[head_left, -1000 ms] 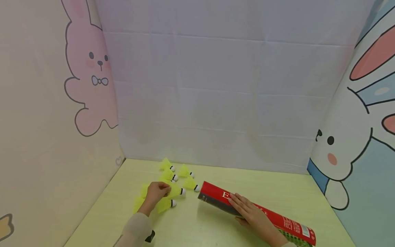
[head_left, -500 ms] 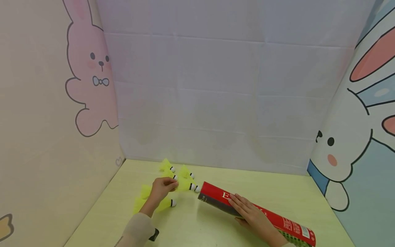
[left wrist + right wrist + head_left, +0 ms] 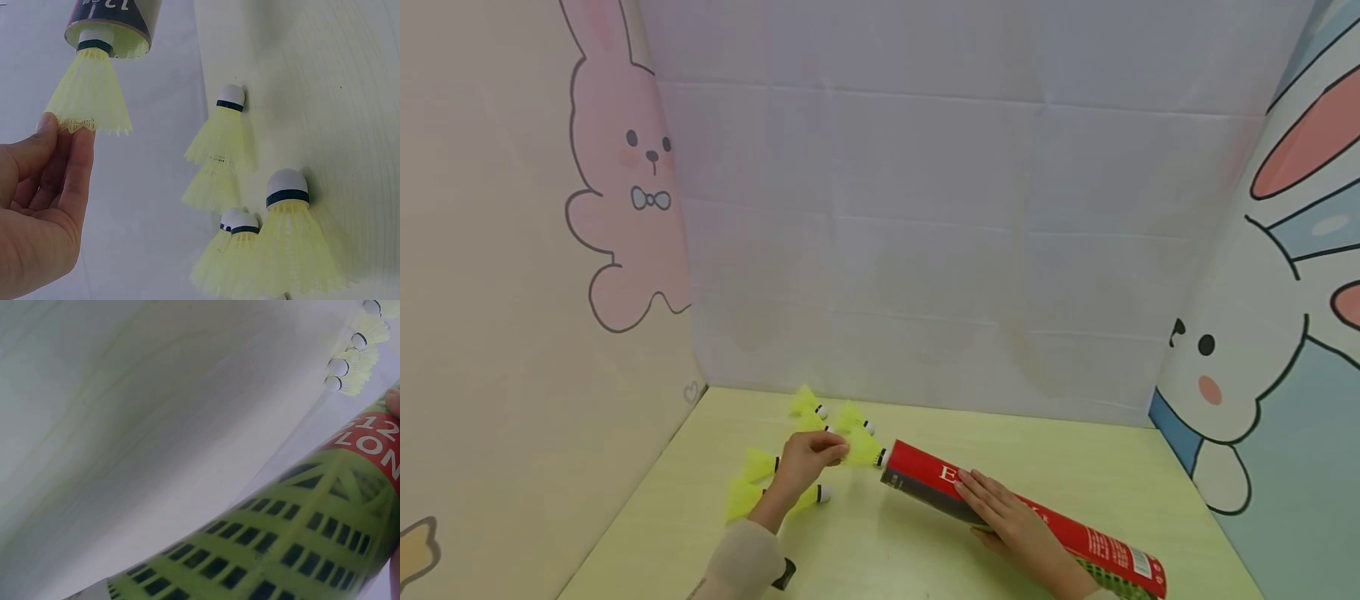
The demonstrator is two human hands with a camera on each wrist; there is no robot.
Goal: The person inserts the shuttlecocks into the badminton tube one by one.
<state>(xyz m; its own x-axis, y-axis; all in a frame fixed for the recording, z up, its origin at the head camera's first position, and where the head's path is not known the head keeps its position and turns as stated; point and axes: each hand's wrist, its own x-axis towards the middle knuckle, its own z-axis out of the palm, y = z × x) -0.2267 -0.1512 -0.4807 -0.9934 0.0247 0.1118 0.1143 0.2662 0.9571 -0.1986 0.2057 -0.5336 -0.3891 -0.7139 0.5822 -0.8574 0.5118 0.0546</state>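
In the head view my left hand (image 3: 805, 465) pinches a yellow shuttlecock (image 3: 862, 450) by the rim of its skirt. The white cork of that shuttlecock (image 3: 90, 87) sits at the mouth of the tube, just inside it in the left wrist view. My right hand (image 3: 1018, 529) grips the red, black and green shuttlecock tube (image 3: 1105, 542) around its middle, with the fingers across the top. The tube lies slanted, its mouth raised towards the left hand. In the right wrist view the green end of the tube (image 3: 269, 544) fills the lower right, and little of the hand shows.
Several loose shuttlecocks lie left of the tube, among them one by the back edge (image 3: 807, 402) and one below my left wrist (image 3: 808, 497). The pale table (image 3: 895, 558) meets a white cloth backdrop (image 3: 925, 250) behind and rabbit-printed panels at both sides.
My left hand has moved right with the shuttlecock, bringing its cork from among the others to the tube's mouth. The right hand and tube stay still.
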